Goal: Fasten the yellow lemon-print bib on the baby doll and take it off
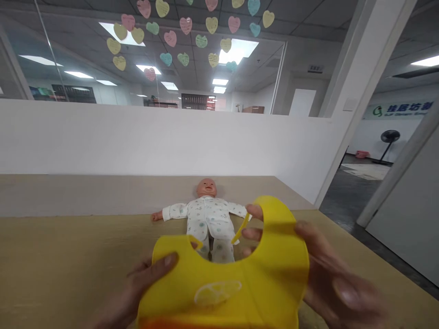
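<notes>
Both hands are at a yellow bib [171, 285], which is raised in front of the camera, between it and a doll [207, 214]. Left hand [142, 278]: partly closed, thumb laid flat on the bib's front near its upper left corner, the other fingers mostly hidden behind; it has hold of that side. Right hand [338, 281]: partly open and blurred, fingers passing behind the bib's right side, with fingertips showing through the neck opening. Cannot tell whether this hand pinches the material or only supports it.

Bib: neck cut-out turned toward the doll, a narrow strap end at either side of it. The front bears a pale citrus-slice print [218, 293]; an orange area shows along the bottom of the view, cut off by the frame.

Doll: lies on its back on the tabletop [68, 265], face up, arms spread wide, head toward a low white wall [137, 141]. It wears a white patterned outfit. Head rests on the grey rear strip [85, 194] of the surface. Lower legs are hidden by the bib.

Background: glass above the wall carries heart-shaped notes [185, 25] in pink, yellow, green and blue. Far right, beyond a doorway: a black fan [390, 136] and a red container [362, 154] near it.
</notes>
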Demonstrator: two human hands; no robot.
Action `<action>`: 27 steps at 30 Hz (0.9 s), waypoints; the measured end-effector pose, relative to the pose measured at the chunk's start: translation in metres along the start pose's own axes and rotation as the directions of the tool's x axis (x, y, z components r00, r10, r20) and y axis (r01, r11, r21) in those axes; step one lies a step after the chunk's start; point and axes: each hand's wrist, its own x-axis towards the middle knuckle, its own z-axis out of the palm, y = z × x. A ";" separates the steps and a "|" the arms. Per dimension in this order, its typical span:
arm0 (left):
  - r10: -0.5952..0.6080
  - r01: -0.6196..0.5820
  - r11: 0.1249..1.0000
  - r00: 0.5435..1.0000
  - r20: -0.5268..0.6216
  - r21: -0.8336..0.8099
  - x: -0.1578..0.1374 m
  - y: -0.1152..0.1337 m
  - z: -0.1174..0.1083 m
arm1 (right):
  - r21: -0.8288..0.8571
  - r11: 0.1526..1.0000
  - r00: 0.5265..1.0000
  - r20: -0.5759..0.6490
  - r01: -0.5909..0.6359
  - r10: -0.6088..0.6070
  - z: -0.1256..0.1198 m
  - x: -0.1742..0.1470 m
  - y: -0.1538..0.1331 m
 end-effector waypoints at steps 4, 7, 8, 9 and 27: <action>0.199 -0.197 0.979 0.980 -0.021 0.052 0.038 0.026 0.000 | 0.180 0.982 0.992 -0.125 0.053 -0.030 -0.008 0.046 0.003; 0.292 -0.295 0.946 0.956 0.043 0.134 0.073 0.041 -0.006 | 0.163 0.982 0.964 -0.262 0.100 -0.055 -0.022 0.080 0.014; 0.307 -0.312 0.939 0.950 0.059 0.146 0.085 0.044 -0.008 | 0.148 0.982 0.952 -0.298 0.119 -0.070 -0.028 0.091 0.019; 0.323 -0.329 0.932 0.944 0.060 0.151 0.098 0.048 -0.009 | 0.132 0.983 0.943 -0.324 0.124 -0.075 -0.035 0.101 0.024; 0.247 -0.142 0.919 0.934 -0.257 0.366 0.304 0.036 -0.063 | -0.561 0.824 0.862 -0.456 -0.085 -0.222 -0.202 0.218 0.185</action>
